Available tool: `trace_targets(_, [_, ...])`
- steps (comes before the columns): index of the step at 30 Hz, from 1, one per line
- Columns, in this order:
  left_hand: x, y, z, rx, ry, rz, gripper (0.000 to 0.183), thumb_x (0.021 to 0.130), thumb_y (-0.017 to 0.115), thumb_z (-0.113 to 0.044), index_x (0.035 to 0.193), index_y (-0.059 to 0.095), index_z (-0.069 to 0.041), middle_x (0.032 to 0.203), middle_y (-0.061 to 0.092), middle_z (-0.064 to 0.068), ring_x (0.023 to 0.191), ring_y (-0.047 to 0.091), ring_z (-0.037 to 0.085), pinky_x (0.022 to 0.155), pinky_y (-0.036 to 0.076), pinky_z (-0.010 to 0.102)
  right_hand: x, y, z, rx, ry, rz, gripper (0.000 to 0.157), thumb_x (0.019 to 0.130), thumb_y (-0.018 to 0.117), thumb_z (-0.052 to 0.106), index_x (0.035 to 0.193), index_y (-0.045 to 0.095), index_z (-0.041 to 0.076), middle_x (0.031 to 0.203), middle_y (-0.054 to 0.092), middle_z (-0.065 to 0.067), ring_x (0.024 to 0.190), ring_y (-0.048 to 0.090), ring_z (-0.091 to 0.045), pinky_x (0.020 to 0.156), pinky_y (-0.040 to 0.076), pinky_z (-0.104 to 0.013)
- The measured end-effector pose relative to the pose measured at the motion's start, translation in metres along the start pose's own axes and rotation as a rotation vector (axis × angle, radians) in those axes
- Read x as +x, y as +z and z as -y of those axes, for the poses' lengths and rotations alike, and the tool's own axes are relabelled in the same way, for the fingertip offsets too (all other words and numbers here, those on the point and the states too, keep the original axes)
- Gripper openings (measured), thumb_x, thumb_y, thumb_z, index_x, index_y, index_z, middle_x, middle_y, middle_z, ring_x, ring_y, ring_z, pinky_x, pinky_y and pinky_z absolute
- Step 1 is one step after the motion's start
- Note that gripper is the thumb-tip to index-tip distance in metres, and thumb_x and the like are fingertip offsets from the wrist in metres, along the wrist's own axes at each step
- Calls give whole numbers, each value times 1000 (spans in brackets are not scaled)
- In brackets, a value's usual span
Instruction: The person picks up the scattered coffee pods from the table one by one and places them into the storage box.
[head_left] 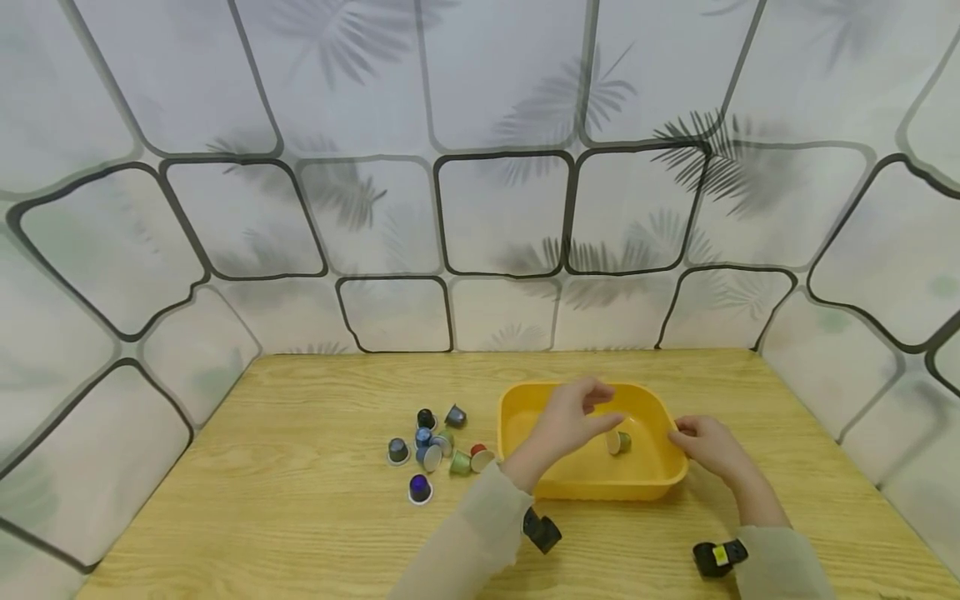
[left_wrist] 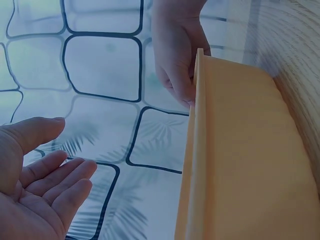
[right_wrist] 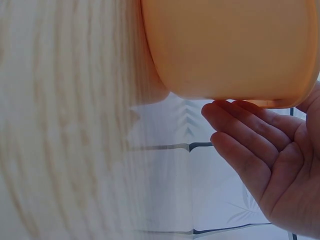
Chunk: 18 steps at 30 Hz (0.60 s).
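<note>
A yellow plastic bin [head_left: 517, 417] stands on the table, with a green coffee capsule [head_left: 624, 442] lying on its side in it. Above the bin hovers my left hand [head_left: 568, 423], its thumb and fingers spread apart; the left wrist view shows nothing in that hand [left_wrist: 45, 185]. My right hand [head_left: 711, 450] grips the bin's right end by the rim. In the right wrist view, the fingers of this hand [right_wrist: 265, 150] lie against the outer wall of the bin [right_wrist: 230, 50], while the thumb is mostly hidden at the rim.
Left of the bin lies a loose group of several coffee capsules, among them a purple one [head_left: 420, 488], a black one [head_left: 426, 418], a green one [head_left: 461, 463] and a red one [head_left: 482, 457]. A patterned curtain [head_left: 502, 217] surrounds the wooden table [head_left: 300, 500] at the back and sides.
</note>
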<state>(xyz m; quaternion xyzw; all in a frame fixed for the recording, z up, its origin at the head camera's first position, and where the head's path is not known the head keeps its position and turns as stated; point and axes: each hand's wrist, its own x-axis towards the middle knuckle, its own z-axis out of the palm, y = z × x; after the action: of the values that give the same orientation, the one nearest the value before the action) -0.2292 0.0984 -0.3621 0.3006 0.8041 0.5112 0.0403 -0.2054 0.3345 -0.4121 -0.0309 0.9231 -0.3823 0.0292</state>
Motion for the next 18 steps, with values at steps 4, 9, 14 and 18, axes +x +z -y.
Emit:
trace_targets(4, [-9, -4, 2, -33, -13, -4, 30, 81, 64, -21, 108, 58, -9, 109, 58, 1, 102, 52, 6, 86, 41, 18, -1, 0, 0, 1, -3, 1, 31, 89, 48, 10, 106, 53, -15, 93, 61, -19, 79, 56, -22, 65, 48, -33])
trace_targets(9, [-17, -7, 4, -54, -14, -5, 31, 82, 64, -20, 109, 58, -9, 110, 58, 0, 103, 52, 8, 86, 40, 18, -1, -1, 1, -7, -1, 10, 33, 90, 47, 12, 107, 52, -16, 95, 60, -21, 81, 56, -25, 66, 48, -35])
trace_targets(14, [-22, -10, 7, -67, 3, -11, 31, 81, 64, -22, 109, 58, -9, 109, 58, -2, 102, 53, 10, 86, 40, 18, 0, -1, 1, -13, 2, 12, 34, 90, 47, 12, 108, 52, -16, 96, 60, -22, 82, 56, -25, 66, 48, -36])
trace_targets(18, [-26, -12, 11, -59, 27, -14, 31, 82, 64, -21, 109, 58, -8, 109, 58, -1, 101, 53, 10, 86, 41, 18, 1, -1, 0, -14, 7, 12, 34, 90, 47, 12, 107, 52, -16, 95, 60, -22, 81, 56, -25, 66, 48, -35])
